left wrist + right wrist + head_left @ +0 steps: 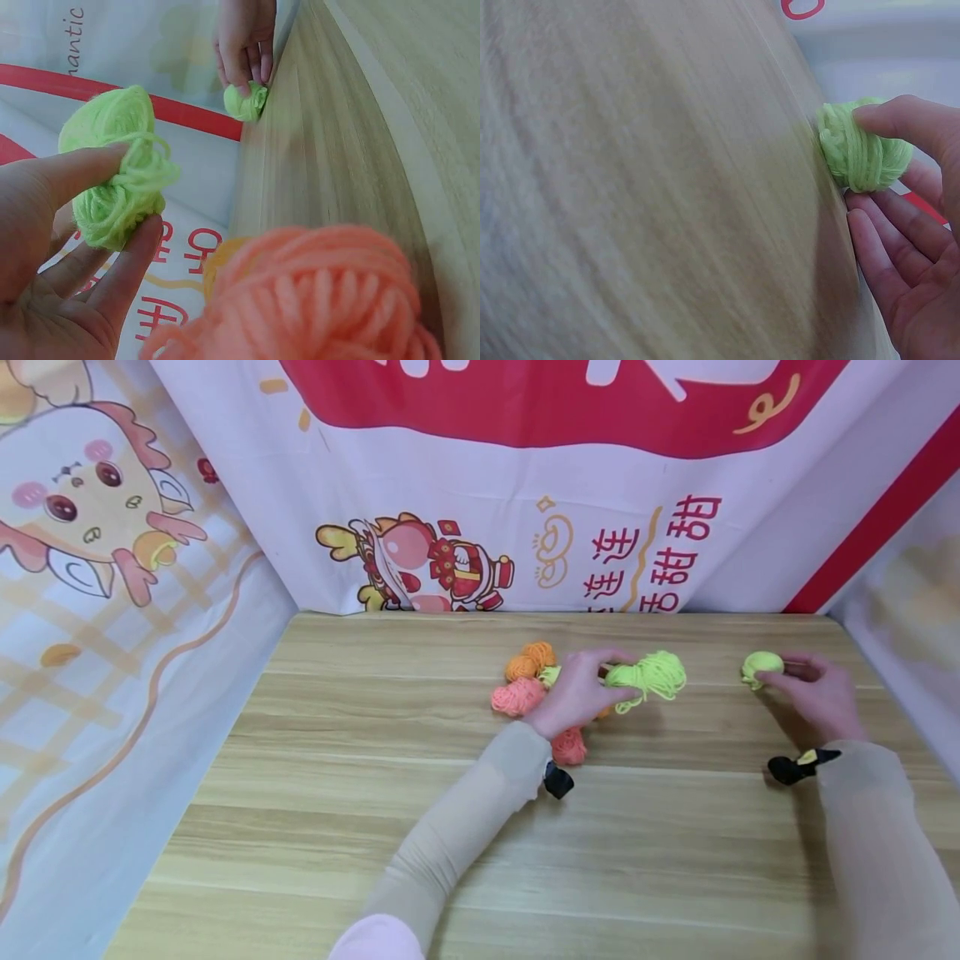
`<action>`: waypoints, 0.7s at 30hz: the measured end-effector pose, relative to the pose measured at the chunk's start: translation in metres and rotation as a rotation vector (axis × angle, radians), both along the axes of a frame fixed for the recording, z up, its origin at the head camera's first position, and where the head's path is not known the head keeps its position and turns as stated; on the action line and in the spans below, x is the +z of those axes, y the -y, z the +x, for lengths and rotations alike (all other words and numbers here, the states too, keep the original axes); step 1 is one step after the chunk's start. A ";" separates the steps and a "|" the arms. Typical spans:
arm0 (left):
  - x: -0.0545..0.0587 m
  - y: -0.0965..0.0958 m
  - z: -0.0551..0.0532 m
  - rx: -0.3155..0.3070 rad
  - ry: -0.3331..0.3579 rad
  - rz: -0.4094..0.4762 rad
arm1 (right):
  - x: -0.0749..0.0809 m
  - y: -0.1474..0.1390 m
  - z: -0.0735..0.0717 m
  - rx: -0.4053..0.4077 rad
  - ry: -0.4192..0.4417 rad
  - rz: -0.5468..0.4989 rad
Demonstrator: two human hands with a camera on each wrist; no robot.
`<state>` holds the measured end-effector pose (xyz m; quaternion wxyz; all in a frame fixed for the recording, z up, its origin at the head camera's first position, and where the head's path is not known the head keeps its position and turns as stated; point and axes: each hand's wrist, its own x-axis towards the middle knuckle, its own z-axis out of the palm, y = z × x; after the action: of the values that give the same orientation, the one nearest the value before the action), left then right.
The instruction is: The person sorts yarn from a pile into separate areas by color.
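My left hand point(577, 692) pinches a yellow-green yarn bundle point(649, 678), tied round its middle, between thumb and fingers. In the left wrist view this bundle point(120, 169) is held up off the table. Farther right, my right hand point(823, 695) holds a smaller yellow-green yarn ball point(762, 669). The right wrist view has the thumb on one side of that ball point(864, 146), fingers behind and below it, close to the tabletop. Under and beside my left hand lies a pile with orange yarn point(522, 667) and coral-pink yarn point(517, 697), partly hidden by the hand.
Another coral-pink yarn ball point(569, 747) lies near my left wrist. A bit of yellow-green yarn point(550, 676) shows within the pile. The wooden table point(300, 827) ends at a printed cloth backdrop point(465, 485), with cloth walls on the left and right.
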<state>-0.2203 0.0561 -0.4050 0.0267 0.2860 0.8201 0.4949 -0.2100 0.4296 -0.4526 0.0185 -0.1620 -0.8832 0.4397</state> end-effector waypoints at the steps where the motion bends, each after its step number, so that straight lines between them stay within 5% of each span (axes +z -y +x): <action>1: -0.001 0.000 0.000 0.002 0.011 0.006 | -0.001 0.000 0.000 -0.001 0.000 -0.002; 21: -0.002 -0.013 -0.001 0.029 0.023 0.055 | -0.004 -0.004 -0.003 -0.010 0.017 -0.006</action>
<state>-0.2215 0.0690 -0.4069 0.0214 0.2691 0.8099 0.5208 -0.2128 0.4335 -0.4568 0.0125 -0.1701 -0.8811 0.4410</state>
